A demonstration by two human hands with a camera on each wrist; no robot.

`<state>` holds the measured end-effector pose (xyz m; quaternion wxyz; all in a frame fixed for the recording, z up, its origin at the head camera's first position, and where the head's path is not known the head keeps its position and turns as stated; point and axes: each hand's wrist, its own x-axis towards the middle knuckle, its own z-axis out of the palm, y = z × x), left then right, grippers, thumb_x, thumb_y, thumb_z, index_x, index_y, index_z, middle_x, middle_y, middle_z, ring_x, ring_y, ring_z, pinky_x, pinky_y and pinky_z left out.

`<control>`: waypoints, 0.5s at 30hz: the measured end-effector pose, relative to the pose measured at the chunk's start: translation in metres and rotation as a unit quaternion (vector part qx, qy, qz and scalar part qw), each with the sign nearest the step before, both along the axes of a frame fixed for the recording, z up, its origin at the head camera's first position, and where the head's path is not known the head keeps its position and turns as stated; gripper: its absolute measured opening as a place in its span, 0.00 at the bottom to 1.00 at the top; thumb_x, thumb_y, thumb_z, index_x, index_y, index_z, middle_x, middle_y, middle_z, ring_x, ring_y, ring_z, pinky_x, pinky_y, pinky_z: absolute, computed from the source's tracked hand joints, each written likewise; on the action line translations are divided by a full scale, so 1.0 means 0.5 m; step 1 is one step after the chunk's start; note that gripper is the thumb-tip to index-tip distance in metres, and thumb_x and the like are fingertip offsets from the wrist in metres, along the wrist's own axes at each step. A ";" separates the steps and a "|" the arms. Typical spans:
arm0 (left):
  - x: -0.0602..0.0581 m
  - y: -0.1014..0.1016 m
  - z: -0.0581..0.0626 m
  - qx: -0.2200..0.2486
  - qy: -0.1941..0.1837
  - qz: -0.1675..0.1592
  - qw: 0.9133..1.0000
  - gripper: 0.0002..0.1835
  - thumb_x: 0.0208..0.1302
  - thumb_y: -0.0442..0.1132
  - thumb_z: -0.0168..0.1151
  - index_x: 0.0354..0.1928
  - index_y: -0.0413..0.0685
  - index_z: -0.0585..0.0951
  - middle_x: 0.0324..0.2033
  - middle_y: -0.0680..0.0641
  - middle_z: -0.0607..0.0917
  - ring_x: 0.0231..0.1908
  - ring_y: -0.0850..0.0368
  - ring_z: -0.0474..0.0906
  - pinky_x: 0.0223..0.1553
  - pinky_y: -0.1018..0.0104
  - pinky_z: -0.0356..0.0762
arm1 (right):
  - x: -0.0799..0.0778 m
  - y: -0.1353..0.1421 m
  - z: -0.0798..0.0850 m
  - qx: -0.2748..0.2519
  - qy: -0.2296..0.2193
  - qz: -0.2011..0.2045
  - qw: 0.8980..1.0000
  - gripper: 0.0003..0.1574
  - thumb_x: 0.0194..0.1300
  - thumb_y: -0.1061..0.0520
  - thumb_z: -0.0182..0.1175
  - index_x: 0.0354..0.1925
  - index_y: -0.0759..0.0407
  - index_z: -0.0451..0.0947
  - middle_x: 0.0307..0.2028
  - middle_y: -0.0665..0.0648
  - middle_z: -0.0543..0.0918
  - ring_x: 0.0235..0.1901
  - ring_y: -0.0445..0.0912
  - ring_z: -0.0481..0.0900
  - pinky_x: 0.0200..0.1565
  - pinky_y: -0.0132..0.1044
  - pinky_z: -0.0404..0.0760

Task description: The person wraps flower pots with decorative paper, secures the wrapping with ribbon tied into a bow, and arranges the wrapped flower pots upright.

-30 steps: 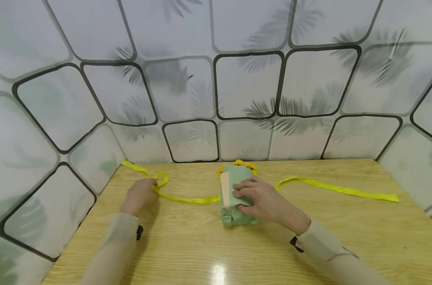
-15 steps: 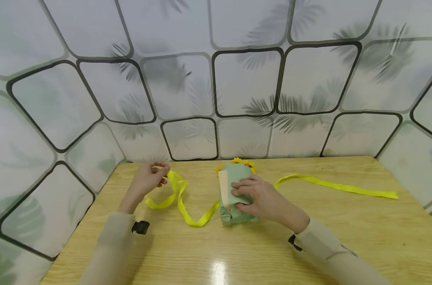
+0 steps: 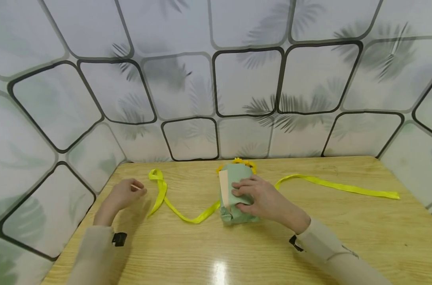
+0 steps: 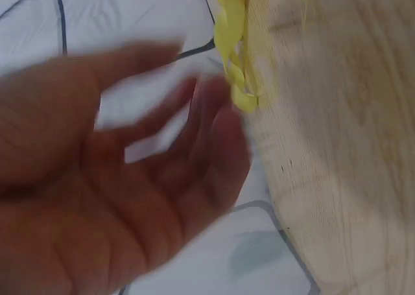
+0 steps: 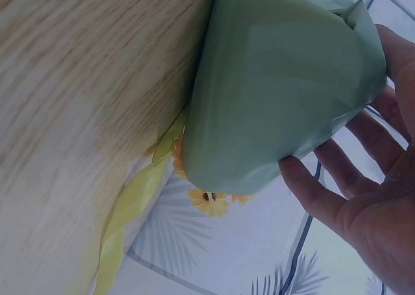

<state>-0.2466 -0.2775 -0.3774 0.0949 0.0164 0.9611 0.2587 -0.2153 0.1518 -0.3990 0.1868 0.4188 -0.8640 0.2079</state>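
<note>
A small package [image 3: 237, 176] wrapped in green paper lies near the table's middle, a pale strip along its left side. Yellow flowers [image 5: 209, 201] peek out from its far end. My right hand [image 3: 258, 198] rests on top, fingers spread, fingertips pressing the paper. From under the package a yellow ribbon [image 3: 198, 217] runs out to the left, its end looped and twisted. Left of that loop my left hand [image 3: 125, 194] hovers over the table, holding nothing. The left wrist view shows its fingers loosely bent, blurred, with ribbon [image 4: 230, 29] beyond the fingertips.
The ribbon's other end [image 3: 337, 186] stretches across the right of the wooden table [image 3: 187, 253]. Patterned walls [image 3: 251, 87] rise along the table's back edge and both sides.
My left hand lifted the ribbon's left end toward the package, let it go and drew back left. The ribbon now lies in a different curve. My right hand stays on the package.
</note>
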 end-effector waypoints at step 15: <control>0.012 0.045 -0.049 -0.044 0.059 -0.159 0.985 0.30 0.60 0.26 0.69 0.65 0.35 0.72 0.32 0.46 0.87 0.32 0.55 0.82 0.36 0.58 0.83 | 0.001 0.002 0.002 0.001 -0.010 -0.001 1.000 0.20 0.57 0.55 0.77 0.48 0.57 0.88 0.55 0.57 0.88 0.55 0.53 0.84 0.56 0.51 0.84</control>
